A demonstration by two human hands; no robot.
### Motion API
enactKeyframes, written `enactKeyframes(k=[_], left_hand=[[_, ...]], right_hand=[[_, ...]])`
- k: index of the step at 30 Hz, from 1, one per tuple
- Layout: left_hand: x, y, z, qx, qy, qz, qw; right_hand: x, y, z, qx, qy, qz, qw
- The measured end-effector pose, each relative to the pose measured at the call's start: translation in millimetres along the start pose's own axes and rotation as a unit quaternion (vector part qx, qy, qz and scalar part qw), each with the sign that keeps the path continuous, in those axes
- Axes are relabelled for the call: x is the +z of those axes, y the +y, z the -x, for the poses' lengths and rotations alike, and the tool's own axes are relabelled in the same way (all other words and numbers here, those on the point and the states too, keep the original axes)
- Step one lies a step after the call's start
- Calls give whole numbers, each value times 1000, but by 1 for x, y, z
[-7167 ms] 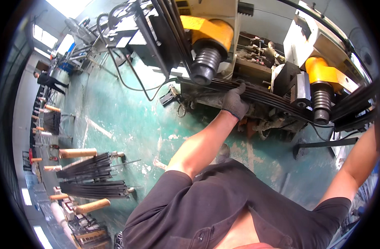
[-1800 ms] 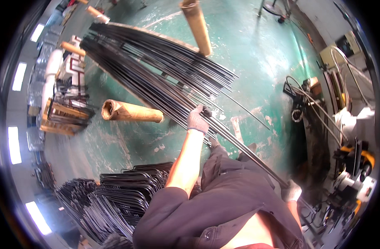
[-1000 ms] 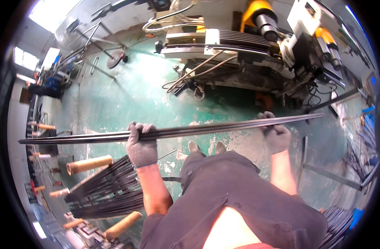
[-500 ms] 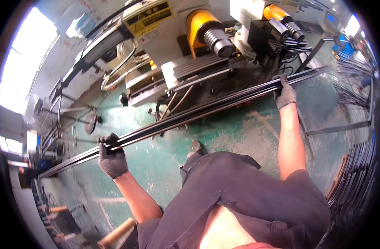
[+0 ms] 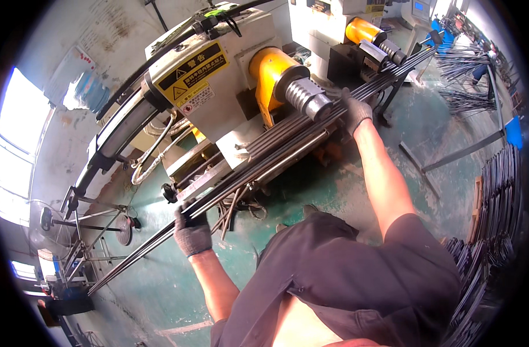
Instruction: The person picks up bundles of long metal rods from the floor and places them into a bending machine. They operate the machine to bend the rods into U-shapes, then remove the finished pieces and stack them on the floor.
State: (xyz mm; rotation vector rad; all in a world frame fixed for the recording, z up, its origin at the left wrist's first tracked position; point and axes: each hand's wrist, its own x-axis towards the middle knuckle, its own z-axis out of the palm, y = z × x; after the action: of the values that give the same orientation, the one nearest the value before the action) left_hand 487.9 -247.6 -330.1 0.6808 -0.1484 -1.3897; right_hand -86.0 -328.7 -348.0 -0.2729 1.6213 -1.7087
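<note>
Both my hands wear dark grey gloves and grip a bundle of long, thin dark metal bars [image 5: 235, 182]. The bundle slants from lower left to upper right. My left hand [image 5: 192, 234] has its fingers wrapped round the bars left of the middle. My right hand [image 5: 355, 114] holds them farther along, beside a ridged metal roller [image 5: 310, 103] that sticks out of an orange housing [image 5: 269, 72]. Between my hands, the bars run along the front of the machine bed, below the roller. Whether they touch the bed I cannot tell.
The pale machine [image 5: 238, 87] bears a yellow-black warning sign [image 5: 192, 72]. Behind it at right stands a second machine with an orange housing [image 5: 362, 29]. Many dark bars [image 5: 495, 196] are stacked at right, more bundles [image 5: 463, 63] beyond. At left are a fan [image 5: 47, 222] and a metal stand.
Both hands have carried the bars up to the machine, which now appears closer. The bundle has become steeper, and my right hand has shifted left, near the roller.
</note>
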Motion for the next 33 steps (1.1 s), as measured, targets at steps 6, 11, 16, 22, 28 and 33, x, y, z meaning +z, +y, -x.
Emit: enactKeyframes(k=[6, 11, 16, 22, 28, 33], left_hand=[[-45, 52, -64, 10, 34, 45, 998], [-70, 9, -85, 9, 57, -4, 998], [-30, -34, -73, 32, 111, -55, 992], [-8, -49, -69, 28, 129, -71, 989], [10, -63, -82, 4, 113, -72, 991], [-9, -50, -88, -66, 72, 0, 995]], right_hand=[[18, -45, -38, 107, 103, 96, 984], [14, -50, -58, 42, 70, 14, 997], [-13, -44, -99, 30, 86, 22, 996], [5, -53, -77, 56, 34, -126, 990], [10, -50, -78, 25, 50, -29, 998], [-21, -41, -127, 28, 42, -41, 998]])
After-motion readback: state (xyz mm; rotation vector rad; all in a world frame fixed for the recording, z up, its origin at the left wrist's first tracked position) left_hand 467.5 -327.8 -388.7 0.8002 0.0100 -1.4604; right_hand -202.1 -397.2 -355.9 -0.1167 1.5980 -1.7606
